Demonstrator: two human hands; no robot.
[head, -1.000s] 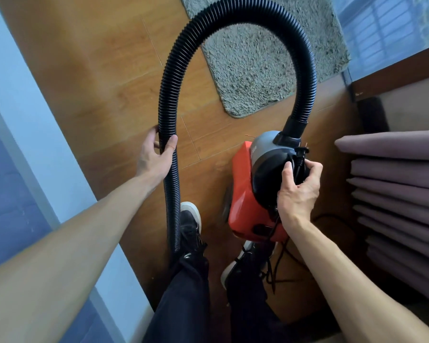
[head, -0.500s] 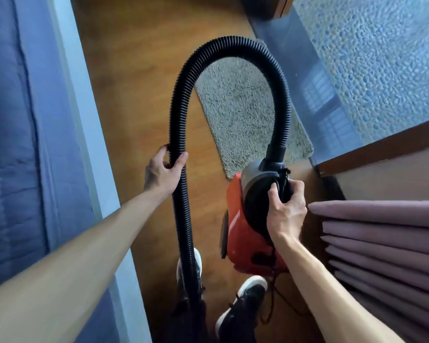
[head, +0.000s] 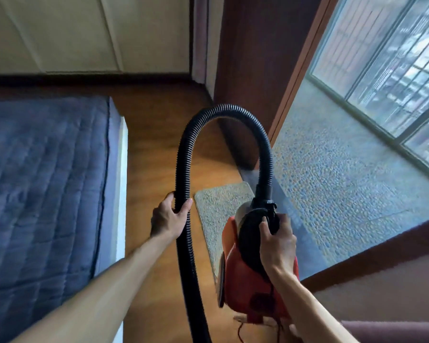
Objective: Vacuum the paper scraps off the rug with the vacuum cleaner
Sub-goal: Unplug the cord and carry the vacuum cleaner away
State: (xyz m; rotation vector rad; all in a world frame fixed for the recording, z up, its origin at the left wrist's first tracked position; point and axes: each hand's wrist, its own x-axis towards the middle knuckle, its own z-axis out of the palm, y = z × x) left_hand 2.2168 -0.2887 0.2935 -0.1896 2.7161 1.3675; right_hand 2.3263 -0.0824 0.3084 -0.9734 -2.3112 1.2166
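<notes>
Spreading across the nine o'clock side of the view, a blue quilted mattress (head: 42, 181) is lying on a pale bed frame (head: 121, 194). The wooden floor (head: 154, 149) is running along the frame's right edge.

At seven o'clock from the centre, the left hand (head: 167, 219) is wrapping its fingers and thumb around the black ribbed hose (head: 183, 169), gripping the hose's left run. From that grip the hose is rising, arching over near the centre, and coming down at four o'clock into the top of the vacuum cleaner (head: 235, 276). Below the left hand it is dropping out of the bottom edge.

The rug (head: 216, 211), beige and shaggy, is lying flat on the wooden floor at six o'clock. It is showing between the hose's left run and the vacuum cleaner, with its right part hiding behind the red body. Its pile is too blurred to tell small bits apart.

At five o'clock, the right hand (head: 278, 243) is curling its fingers around the black top part of the vacuum cleaner, holding it. Whether the red body is touching the floor I cannot tell.

At three o'clock a grey pebbled floor (head: 344, 194) is stretching toward the window (head: 394, 70), which is filling the two o'clock corner. Mauve fabric (head: 394, 330) is showing at the four o'clock corner.
</notes>
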